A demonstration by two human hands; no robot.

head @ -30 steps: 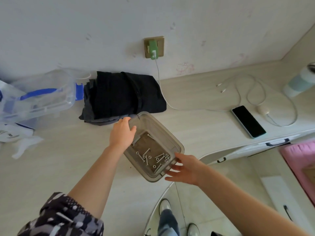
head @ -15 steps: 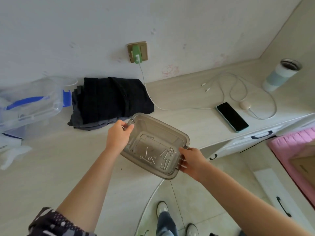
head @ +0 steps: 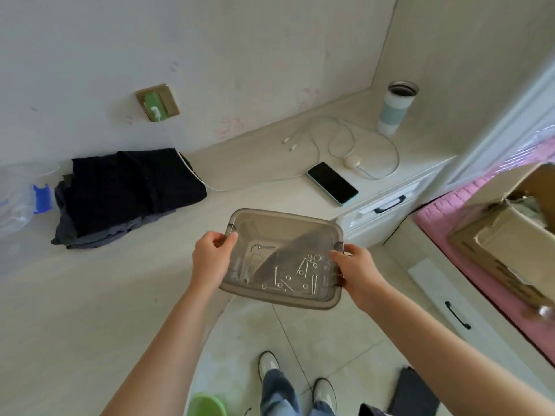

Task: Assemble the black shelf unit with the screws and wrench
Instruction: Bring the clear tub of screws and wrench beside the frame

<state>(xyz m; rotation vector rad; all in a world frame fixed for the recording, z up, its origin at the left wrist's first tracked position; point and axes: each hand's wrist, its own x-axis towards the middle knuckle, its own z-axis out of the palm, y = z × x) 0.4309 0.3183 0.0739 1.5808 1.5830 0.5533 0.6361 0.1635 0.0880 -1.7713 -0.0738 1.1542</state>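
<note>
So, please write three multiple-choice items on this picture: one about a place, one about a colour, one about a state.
1. Where does the black-screened phone with a pale blue edge lie?
A. on the light wooden desk
B. on the floor
C. in the box

2. What colour is the charger plug in the wall socket?
A. red
B. green
C. black

3. How is the smoky transparent plastic box of screws held?
A. one hand
B. nobody
C. left hand and right hand

Key: 1 A, it lies near the cables; 2 B, plainly green; 3 C, both grip opposite rims.
</note>
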